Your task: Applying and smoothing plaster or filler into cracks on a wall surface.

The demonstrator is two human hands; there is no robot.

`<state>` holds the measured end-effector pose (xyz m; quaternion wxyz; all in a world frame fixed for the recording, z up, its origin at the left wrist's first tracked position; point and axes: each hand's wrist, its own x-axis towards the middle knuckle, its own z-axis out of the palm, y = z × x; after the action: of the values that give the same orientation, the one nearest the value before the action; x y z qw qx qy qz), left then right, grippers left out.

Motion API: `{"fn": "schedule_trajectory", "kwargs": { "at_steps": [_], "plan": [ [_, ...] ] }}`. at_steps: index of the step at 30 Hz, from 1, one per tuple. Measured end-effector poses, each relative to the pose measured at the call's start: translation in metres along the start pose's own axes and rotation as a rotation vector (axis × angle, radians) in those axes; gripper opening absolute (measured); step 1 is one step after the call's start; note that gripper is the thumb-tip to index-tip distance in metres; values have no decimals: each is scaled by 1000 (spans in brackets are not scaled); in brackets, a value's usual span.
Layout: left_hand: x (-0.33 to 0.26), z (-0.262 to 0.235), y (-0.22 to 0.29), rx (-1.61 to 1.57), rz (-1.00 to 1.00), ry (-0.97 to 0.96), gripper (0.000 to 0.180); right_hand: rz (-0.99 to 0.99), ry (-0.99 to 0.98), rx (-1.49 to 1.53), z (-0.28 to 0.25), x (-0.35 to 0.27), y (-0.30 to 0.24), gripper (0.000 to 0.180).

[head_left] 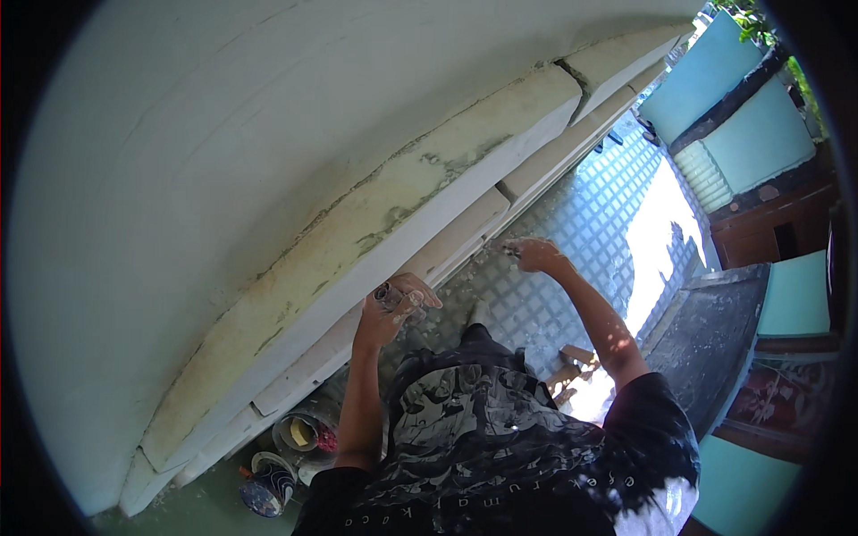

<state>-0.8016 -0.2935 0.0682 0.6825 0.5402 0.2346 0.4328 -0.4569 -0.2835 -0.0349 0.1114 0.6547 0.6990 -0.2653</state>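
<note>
My left hand (393,311), spotted with white paste, is raised beside the edge of a pale moulded ledge (429,192). It is closed around a small object with a dark round end (385,292), whose kind I cannot make out. Farther forward and to the right, my right hand (539,255) is stretched out over the tiled floor, its fingers curled together. Something small and dark (511,251) shows at those fingertips, too small to name. Grey-green stains and dark cracks mark the ledge's top face.
A smooth pale wall (161,161) rises behind the ledge. At lower left stand a grey bucket (284,431) with yellow and red things inside and a paint-smeared tub (261,491). Wooden pieces (572,357) lie by my right arm. Patterned tiles (581,232) stretch ahead beside a dark slab (710,335).
</note>
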Motion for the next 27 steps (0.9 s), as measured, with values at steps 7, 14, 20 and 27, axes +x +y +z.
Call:
{"fn": "schedule_trajectory", "kwargs": {
  "at_steps": [7,14,20,27],
  "plan": [
    [-4,-1,-2,34,-11,9,14,122,41,127,73,9,-10,73],
    [0,0,-7,96,115,-51,10,55,-144,104,91,-21,-9,64],
    [2,2,-5,57,83,-23,9,149,134,316,77,-8,-61,75],
    [-2,0,-10,6,108,-9,8,78,-12,216,62,-25,-93,67]
  ]
}}
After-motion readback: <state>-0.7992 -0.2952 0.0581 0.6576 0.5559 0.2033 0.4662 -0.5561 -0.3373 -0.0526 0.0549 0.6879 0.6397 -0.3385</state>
